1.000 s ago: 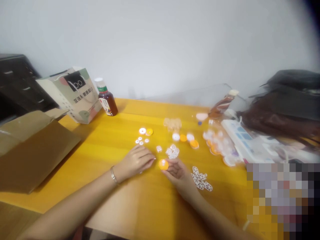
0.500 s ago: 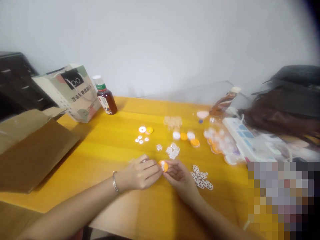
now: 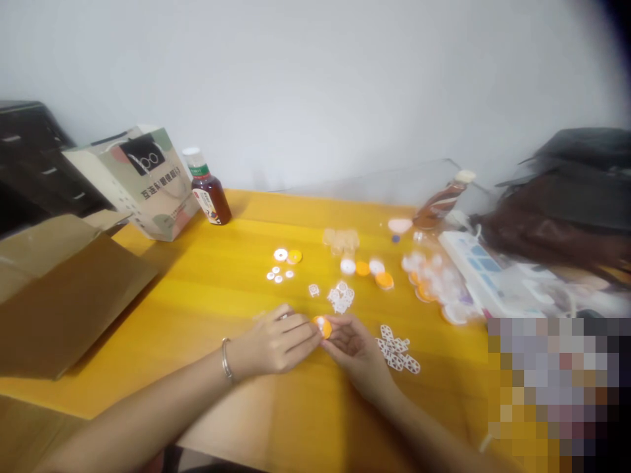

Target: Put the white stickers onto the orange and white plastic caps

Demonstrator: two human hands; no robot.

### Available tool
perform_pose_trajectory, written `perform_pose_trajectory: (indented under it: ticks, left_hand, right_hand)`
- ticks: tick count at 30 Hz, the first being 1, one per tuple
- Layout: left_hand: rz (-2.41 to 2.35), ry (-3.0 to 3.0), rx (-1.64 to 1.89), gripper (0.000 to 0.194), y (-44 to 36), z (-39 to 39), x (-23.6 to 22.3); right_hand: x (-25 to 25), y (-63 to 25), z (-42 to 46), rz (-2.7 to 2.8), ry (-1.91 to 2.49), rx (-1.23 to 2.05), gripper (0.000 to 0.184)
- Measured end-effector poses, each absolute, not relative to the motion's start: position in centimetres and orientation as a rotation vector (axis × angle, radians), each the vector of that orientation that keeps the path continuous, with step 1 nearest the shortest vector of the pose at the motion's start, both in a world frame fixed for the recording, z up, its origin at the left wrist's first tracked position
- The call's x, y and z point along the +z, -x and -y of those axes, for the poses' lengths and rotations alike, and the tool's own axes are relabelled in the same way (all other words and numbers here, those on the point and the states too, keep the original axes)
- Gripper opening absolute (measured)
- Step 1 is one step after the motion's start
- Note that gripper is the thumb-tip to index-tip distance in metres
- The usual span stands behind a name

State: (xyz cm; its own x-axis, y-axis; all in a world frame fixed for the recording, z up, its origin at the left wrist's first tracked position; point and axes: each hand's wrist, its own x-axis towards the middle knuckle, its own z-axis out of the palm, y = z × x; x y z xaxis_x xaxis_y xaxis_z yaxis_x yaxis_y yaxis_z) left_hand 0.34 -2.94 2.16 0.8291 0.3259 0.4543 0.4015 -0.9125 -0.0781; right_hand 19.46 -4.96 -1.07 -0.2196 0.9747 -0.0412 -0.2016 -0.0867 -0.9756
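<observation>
Between my two hands is a small round orange and white plastic piece (image 3: 323, 327). My left hand (image 3: 283, 341), with a bracelet at the wrist, closes on its left side. My right hand (image 3: 357, 351) pinches its right side between thumb and fingers. Just beyond the hands lies a pile of white openwork plastic pieces (image 3: 341, 297), with a single one (image 3: 314, 290) apart from it. Longer white openwork pieces (image 3: 396, 348) lie to the right of my right hand. Farther back are several small white discs (image 3: 279, 278), a white ring (image 3: 280, 254) and a yellow disc (image 3: 294, 257).
An open cardboard box (image 3: 73, 295) stands at the left, before a paper bag (image 3: 152, 184) and a dark red bottle (image 3: 211, 197). Orange and white discs (image 3: 384, 280) lie at centre right, near a bagged heap (image 3: 428, 279), a tilted brown bottle (image 3: 441, 200) and a dark bag (image 3: 557, 203).
</observation>
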Motion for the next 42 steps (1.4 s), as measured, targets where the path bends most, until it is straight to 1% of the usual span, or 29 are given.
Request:
perform_pose_trajectory:
  ticks: [3, 5, 8, 10, 13, 15, 23, 29, 32, 36, 39, 42]
  left_hand:
    - [0.689, 2.886, -0.773, 0.022, -0.1, 2.9, 2.1]
    - [0.860, 2.903, -0.968, 0.022, -0.2, 2.9, 2.1]
    - [1.220, 2.923, -1.322, 0.017, -0.8, 2.9, 1.9]
    - [1.483, 2.956, -1.471, 0.015, -1.3, 3.0, 1.7]
    - [1.832, 3.030, -1.521, 0.016, -2.0, 3.1, 1.5]
    - [1.970, 3.085, -1.511, 0.016, -2.2, 3.2, 1.3]
    - [2.023, 3.145, -1.705, 0.023, -2.8, 3.4, 0.7]
    - [2.029, 3.160, -1.798, 0.020, -3.2, 3.4, 0.0]
    - [2.058, 3.178, -1.777, 0.022, -3.1, 3.2, 0.4]
    - [2.022, 3.053, -1.673, 0.022, -2.7, 1.3, 1.4]
    - [1.766, 3.034, -1.394, 0.019, -2.8, -1.7, 1.6]
    - [1.403, 3.143, -1.002, 0.020, -3.8, -5.1, 1.4]
  right_hand:
    - [-1.2, -19.6, 4.9, 1.160, 0.984, 1.500, 0.027]
    - [-1.2, -19.6, 4.9, 1.162, 0.992, 1.487, 0.026]
    - [-1.2, -19.6, 5.0, 1.163, 0.995, 1.460, 0.026]
    - [-1.1, -19.6, 4.9, 1.158, 0.992, 1.444, 0.027]
    - [-1.0, -19.6, 4.9, 1.159, 0.996, 1.428, 0.028]
    - [-1.0, -19.6, 4.9, 1.163, 0.998, 1.422, 0.028]
    - [-1.2, -19.4, 5.0, 1.193, 1.023, 1.395, 0.028]
    - [-1.1, -19.2, 5.0, 1.196, 1.023, 1.422, 0.028]
    - [-1.2, -19.4, 4.8, 1.172, 1.030, 1.421, 0.028]
    - [-1.3, -19.8, 4.3, 1.126, 1.041, 1.368, 0.029]
    - [-1.3, -19.9, 4.3, 1.110, 1.036, 1.339, 0.030]
    - [-1.5, -19.9, 4.3, 1.128, 1.026, 1.323, 0.031]
